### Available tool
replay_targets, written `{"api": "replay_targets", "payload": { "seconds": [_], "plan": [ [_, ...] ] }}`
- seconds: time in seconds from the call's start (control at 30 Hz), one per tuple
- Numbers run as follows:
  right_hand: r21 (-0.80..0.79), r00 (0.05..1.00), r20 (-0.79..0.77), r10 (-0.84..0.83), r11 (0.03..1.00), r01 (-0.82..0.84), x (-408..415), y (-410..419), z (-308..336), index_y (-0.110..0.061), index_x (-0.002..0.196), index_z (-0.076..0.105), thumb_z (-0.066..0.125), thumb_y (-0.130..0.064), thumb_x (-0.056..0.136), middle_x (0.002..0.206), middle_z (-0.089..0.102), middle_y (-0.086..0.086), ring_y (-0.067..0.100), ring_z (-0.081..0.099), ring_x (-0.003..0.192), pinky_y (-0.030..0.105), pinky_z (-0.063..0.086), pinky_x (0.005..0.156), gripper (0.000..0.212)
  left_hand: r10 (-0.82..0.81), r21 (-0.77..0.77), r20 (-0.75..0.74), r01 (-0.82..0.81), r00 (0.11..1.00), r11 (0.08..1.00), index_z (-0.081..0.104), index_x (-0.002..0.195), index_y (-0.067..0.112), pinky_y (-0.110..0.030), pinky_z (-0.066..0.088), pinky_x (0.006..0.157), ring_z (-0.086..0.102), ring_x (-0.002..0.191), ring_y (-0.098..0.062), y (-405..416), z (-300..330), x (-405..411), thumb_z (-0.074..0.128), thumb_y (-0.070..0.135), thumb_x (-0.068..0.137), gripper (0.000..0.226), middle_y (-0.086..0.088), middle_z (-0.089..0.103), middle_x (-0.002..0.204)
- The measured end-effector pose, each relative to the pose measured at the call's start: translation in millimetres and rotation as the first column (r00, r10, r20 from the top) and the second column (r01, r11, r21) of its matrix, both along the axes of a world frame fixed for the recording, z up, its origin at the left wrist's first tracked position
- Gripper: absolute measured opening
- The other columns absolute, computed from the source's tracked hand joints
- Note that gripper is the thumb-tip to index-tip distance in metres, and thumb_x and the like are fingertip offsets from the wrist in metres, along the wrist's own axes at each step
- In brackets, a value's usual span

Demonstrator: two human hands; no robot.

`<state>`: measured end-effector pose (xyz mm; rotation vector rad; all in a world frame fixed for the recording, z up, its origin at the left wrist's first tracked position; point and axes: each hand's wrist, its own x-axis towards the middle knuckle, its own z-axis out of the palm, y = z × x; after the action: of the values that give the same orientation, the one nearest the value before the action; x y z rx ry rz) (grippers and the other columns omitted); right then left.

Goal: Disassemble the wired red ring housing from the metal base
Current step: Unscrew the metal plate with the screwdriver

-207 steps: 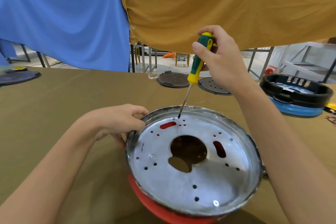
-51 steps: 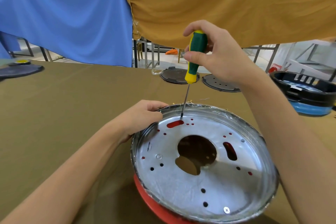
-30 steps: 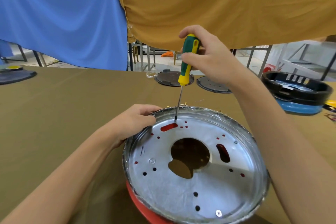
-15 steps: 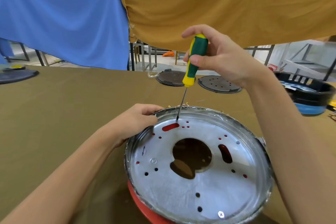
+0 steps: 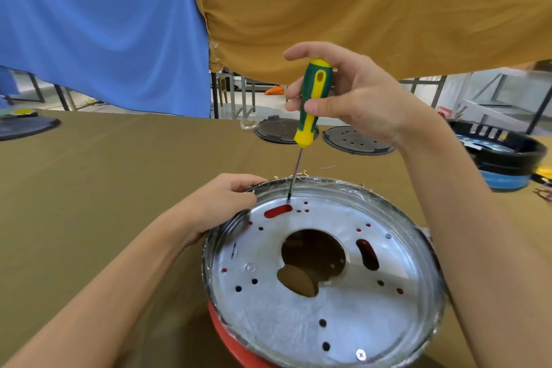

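Observation:
A round metal base (image 5: 301,317) with a large centre hole and several small holes lies on the olive table. The red ring housing (image 5: 236,348) shows beneath its near edge and through the slots. My left hand (image 5: 222,203) grips the base's far-left rim. My right hand (image 5: 349,92) holds a green and yellow screwdriver (image 5: 310,104) upright, thumb and fingers round the handle. Its tip sits on the far part of the base, just above a red slot. A screw (image 5: 360,354) sits near the front rim.
Two dark round lids (image 5: 279,130) (image 5: 357,140) lie behind the base. A black and blue housing (image 5: 504,158) stands at the right, another dark disc (image 5: 25,125) at far left. Blue and mustard cloths (image 5: 358,3) hang across the back.
The screwdriver handle has turned in my right hand, with the tip staying at the same spot on the base. My left hand keeps hold of the rim.

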<state>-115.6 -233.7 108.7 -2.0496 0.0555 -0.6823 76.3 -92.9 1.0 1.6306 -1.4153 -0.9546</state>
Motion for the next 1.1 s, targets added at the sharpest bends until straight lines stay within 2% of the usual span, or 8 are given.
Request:
{"api": "replay_targets", "payload": {
  "seconds": [0.1,0.23,0.4,0.53,0.63,0.73,0.93,1.1],
  "plan": [
    [-0.13,0.968,-0.014,-0.249,0.961,0.246,6.3,0.8,-3.5,-0.028,0.128,0.053,0.07,-0.021,0.09,0.099,0.06,0.015,0.021,0.066,0.093,0.027,0.057,0.082,0.042,0.005,0.007,-0.011,-0.004,1.0,1.0,0.071,0.108,0.038,-0.03,0.061,0.07,0.075,0.085,-0.021,-0.3,-0.2,0.6,0.05,0.009,0.096,0.038,0.0,0.077,0.097],
    [-0.456,0.797,0.139,-0.588,0.677,0.578,16.3,6.0,-6.1,-0.03,0.121,0.055,0.072,-0.038,0.089,0.087,0.049,-0.006,0.007,0.047,0.073,0.016,0.04,0.065,0.038,0.005,0.005,-0.002,-0.005,1.0,1.0,0.071,0.109,0.038,-0.037,0.061,0.078,0.075,0.087,-0.023,-1.0,-1.1,1.3,0.05,0.009,0.095,0.038,-0.002,0.077,0.098],
    [-0.208,0.907,0.063,-0.416,0.884,0.419,12.8,10.0,-2.8,-0.015,0.12,0.048,0.073,-0.007,0.088,0.114,0.064,0.012,0.022,0.065,0.105,0.038,0.057,0.091,0.042,0.005,0.007,0.004,-0.005,1.0,1.0,0.072,0.105,0.04,-0.034,0.062,0.074,0.075,0.087,-0.021,-2.2,-2.7,2.8,0.05,0.01,0.095,0.038,0.0,0.077,0.098],
    [0.052,0.987,0.059,-0.151,0.988,0.148,5.6,14.8,-0.3,-0.011,0.125,0.054,0.063,0.006,0.09,0.129,0.058,0.017,0.027,0.066,0.112,0.035,0.054,0.098,0.04,0.005,0.011,0.009,-0.005,1.0,1.0,0.072,0.106,0.042,-0.028,0.061,0.069,0.075,0.087,-0.019,-2.1,-2.6,3.3,0.05,0.01,0.095,0.039,0.001,0.077,0.098],
    [-0.287,0.916,0.02,-0.401,0.875,0.39,14.5,21.8,-2.2,-0.025,0.125,0.053,0.067,-0.025,0.094,0.114,0.055,0.007,0.011,0.059,0.091,0.006,0.046,0.083,0.034,0.017,0.009,0.013,-0.017,1.0,1.0,0.071,0.109,0.04,-0.029,0.061,0.07,0.075,0.087,-0.019,-1.5,-2.5,3.2,0.049,0.009,0.094,0.04,0.002,0.076,0.099],
    [-0.447,0.79,0.162,-0.591,0.67,0.593,21.2,23.1,-2.7,-0.027,0.117,0.056,0.072,-0.046,0.086,0.09,0.051,-0.004,0.008,0.047,0.074,0.009,0.036,0.062,0.04,0.016,0.005,0.016,-0.016,1.0,1.0,0.071,0.11,0.038,-0.034,0.062,0.076,0.075,0.088,-0.02,-0.7,-2.0,2.3,0.048,0.008,0.094,0.041,0.001,0.076,0.099],
    [-0.39,0.867,0.099,-0.488,0.783,0.485,16.3,21.2,2.9,-0.028,0.126,0.057,0.067,-0.014,0.092,0.104,0.058,-0.005,0.019,0.061,0.094,0.035,0.054,0.09,0.038,0.017,0.006,0.014,-0.017,1.0,1.0,0.071,0.111,0.034,-0.041,0.061,0.081,0.074,0.089,-0.024,-0.1,-1.8,2.0,0.048,0.007,0.095,0.039,-0.003,0.076,0.1],
    [-0.429,0.844,0.077,-0.531,0.746,0.508,20.4,20.6,-1.1,-0.03,0.123,0.05,0.056,-0.026,0.098,0.09,0.046,-0.007,0.011,0.047,0.072,0.016,0.043,0.065,0.027,0.02,0.013,0.035,-0.021,0.999,1.0,0.07,0.11,0.037,-0.039,0.062,0.08,0.074,0.088,-0.021,-1.5,-1.7,2.4,0.048,0.009,0.095,0.039,0.0,0.076,0.098]
  ]
}}
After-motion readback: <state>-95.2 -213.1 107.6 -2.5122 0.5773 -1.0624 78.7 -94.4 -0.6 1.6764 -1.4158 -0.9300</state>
